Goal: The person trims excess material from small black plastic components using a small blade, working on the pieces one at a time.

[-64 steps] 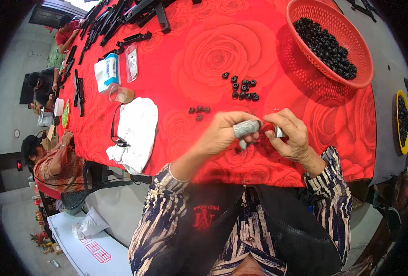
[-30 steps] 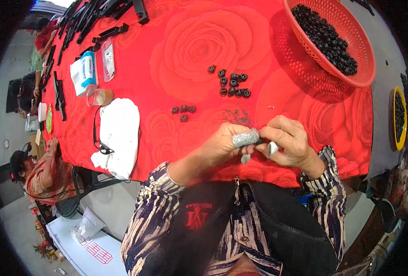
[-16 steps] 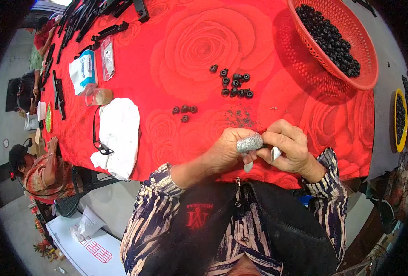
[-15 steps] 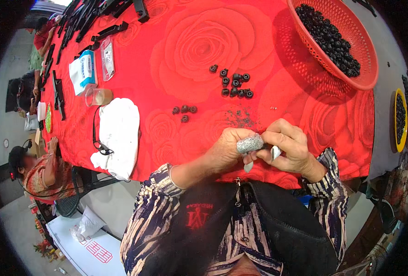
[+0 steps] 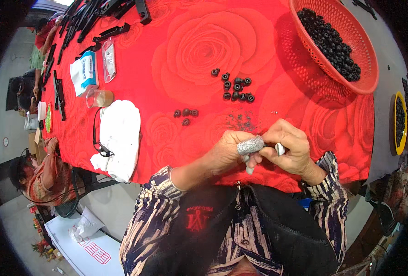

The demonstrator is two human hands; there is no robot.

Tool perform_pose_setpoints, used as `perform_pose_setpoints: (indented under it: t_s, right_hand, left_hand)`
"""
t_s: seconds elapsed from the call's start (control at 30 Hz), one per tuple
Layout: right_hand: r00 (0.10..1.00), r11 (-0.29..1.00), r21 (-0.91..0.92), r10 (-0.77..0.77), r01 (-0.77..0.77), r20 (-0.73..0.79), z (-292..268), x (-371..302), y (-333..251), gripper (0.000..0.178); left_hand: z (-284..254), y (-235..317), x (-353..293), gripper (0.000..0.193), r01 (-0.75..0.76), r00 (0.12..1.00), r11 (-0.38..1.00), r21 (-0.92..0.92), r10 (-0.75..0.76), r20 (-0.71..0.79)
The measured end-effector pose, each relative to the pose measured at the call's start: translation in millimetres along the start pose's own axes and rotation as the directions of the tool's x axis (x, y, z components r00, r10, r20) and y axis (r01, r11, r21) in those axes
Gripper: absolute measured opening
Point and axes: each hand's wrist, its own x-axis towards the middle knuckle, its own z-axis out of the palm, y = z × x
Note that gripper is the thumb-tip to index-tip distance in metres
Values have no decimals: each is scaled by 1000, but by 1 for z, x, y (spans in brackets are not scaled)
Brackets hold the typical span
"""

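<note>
My left hand and my right hand meet over the near edge of the red tablecloth, fingers pinched together. A grey speckled sleeve-like wrap sits at the fingers of my left hand. Something small and dark shows between the two hands, mostly hidden by the fingers. A whitish, shiny piece sticks out at my right thumb, and a pale tip shows below my left fingers; I cannot tell what they are. Beyond the hands lie dark crumbs and a group of small round black parts.
A smaller cluster of black parts lies to the left. A red basket of similar parts stands far right, a yellow-rimmed tray beyond it. At left are a white cloth, glasses, a cup and a tissue pack. Co-workers sit further left.
The fingers of my right hand have shifted slightly, and the whitish piece at its thumb has moved a little right. At left, a co-worker's head has turned or tilted.
</note>
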Motion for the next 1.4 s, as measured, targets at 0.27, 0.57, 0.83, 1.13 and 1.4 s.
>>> perform_pose_setpoints:
  t_s: [0.27,0.57,0.83,1.13,1.4]
  right_hand:
    - [999,998,-33,-52,51,-11,0,1,-2,22]
    - [997,995,-63,-73,72,0,-1,2,-2,22]
    - [990,978,-151,-143,141,-4,-2,2,1,26]
    - [982,982,-58,-176,180,70,-5,1,3,30]
    - [955,932,-214,-297,292,12,-3,-1,3,35]
  left_hand:
    - [0,5,-3,22,39,997,995,-88,-34,62]
    - [4,7,-1,31,21,999,1000,-17,-21,32]
    - [0,10,2,30,1,1000,999,35,0,-5]
    - [0,18,-3,20,41,997,997,60,-45,65]
    - [9,11,-8,19,-92,995,994,61,94,-25]
